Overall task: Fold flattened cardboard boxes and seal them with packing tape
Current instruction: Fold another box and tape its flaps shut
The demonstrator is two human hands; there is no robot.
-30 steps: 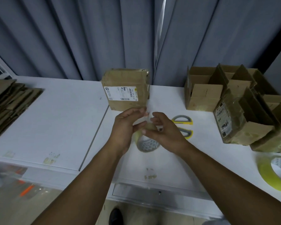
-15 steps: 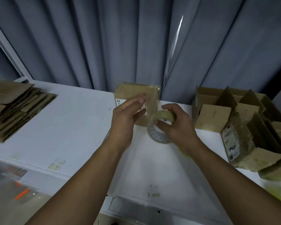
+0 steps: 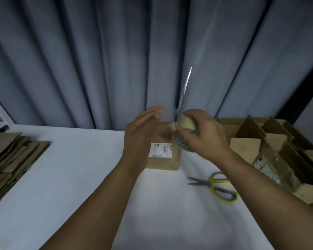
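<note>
A grey curtain (image 3: 116,60) is hanging behind the white desk (image 3: 70,177) that is carrying everything. At the desk's left edge a stack of flattened boxes (image 3: 11,159) is waiting, so plenty of folding seems to be left. At the right a heap of folded boxes (image 3: 271,141) is piling up, some looking glossy with tape. Between them 1 labelled box (image 3: 167,159) is standing folded near the curtain, and sealing it is probably the step in hand. The left hand (image 3: 141,130) is hovering before it, fingers straight and holding nothing, though whether it is touching the box is unclear. The right hand (image 3: 204,136) is curling its fingers and thumb round its load. Yellow-handled scissors (image 3: 215,186) are lying nearer the person, untouched. Smallest, the tape roll (image 3: 187,123) is sitting in that right grip above the box's right corner
</note>
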